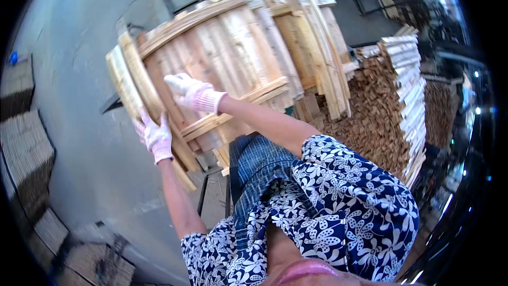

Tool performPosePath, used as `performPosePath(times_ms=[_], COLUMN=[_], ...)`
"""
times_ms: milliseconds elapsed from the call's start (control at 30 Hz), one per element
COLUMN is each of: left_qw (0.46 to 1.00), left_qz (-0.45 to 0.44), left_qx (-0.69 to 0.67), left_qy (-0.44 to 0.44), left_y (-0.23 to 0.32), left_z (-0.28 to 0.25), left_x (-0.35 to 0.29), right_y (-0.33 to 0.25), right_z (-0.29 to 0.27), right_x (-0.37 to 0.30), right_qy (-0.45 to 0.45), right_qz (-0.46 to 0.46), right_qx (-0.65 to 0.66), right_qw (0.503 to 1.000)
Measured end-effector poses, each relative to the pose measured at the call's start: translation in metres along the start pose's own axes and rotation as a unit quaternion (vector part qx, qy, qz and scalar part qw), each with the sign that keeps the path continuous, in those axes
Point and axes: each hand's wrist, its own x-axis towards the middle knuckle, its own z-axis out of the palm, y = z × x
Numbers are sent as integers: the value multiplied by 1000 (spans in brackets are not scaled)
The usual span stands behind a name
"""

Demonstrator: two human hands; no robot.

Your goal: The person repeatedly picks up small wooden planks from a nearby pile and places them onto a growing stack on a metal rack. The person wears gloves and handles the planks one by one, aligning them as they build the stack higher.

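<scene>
Here the left hand (155, 136), in a pale knit glove, curls over the near edge of the pale slatted wooden pallet panel (222, 58), while the gloved right hand (191, 93) lies flat on its boards. Tilted up over the grey concrete floor (84, 74), the panel looks stiff, rough and fairly heavy; its edge battens seem the surest grips. Beyond stand stacked wood offcuts (381, 111).

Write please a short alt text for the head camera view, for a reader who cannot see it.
Two hands in white knit gloves hold a wooden pallet panel of pale slats: the left hand grips its lower edge, the right hand rests on the slats. Stacks of cut wood stand to the right, above a grey concrete floor.
</scene>
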Motion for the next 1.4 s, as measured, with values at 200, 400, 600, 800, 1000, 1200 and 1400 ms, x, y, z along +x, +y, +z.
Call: performPosePath(times_ms=[200,400,600,800,1000,1200,1400], left_qw=[980,939,730,841,763,828,778], left_qz=[-23,283,170,5,-19,-48,-87], left_qx=[181,-181,-550,-385,-572,-503,-563], left_qy=[-78,69,-368,-380,-300,-245,-266], left_y=[16,76,255,340,306,266,241], left_z=[-17,-25,39,106,151,120,88], left_x=[-1,-27,-107,-88,-59,-71,-78], right_y=[166,272,268,244,217,220,146], right_z=[-172,-266,-251,-246,-223,-198,-143], right_x=[-104,-203,-177,-170,-137,-139,-137], right_qy=[260,261,156,141,238,215,247], right_qz=[140,460,495,377,314,382,241], right_qx=[-151,-277,-177,-51,-172,-318,-330], right_qw=[943,802,837,914,903,841,879])
